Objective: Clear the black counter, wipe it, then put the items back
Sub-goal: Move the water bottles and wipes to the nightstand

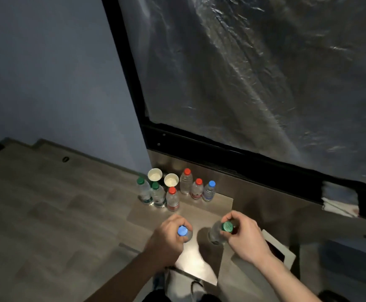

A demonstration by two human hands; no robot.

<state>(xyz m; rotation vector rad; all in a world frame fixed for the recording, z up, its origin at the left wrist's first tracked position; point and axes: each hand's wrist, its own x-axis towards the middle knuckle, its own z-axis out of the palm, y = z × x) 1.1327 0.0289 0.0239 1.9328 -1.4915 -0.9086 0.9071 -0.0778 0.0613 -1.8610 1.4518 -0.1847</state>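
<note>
the left hand (168, 236) curls its fingers round the neck of a clear plastic bottle with a blue cap (183, 231); the right hand (242, 233) grips a clear green-capped bottle (223, 229), tilted, just beside it. beyond the blue-capped bottle, six more bottles (173, 198) and two white paper cups (163, 178) stand on the wood-look floor (46, 203), below a plastic-draped black frame (232, 153).

Blue cap (182, 231); green cap (227, 226); grey-brown wood-grain floor (46, 203).

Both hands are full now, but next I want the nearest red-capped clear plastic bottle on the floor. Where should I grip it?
Probably the neck just under the cap of the nearest red-capped clear plastic bottle, coming from above and from your side. It stands upright, with a green-capped bottle close on its left, so its body is crowded there.
</note>
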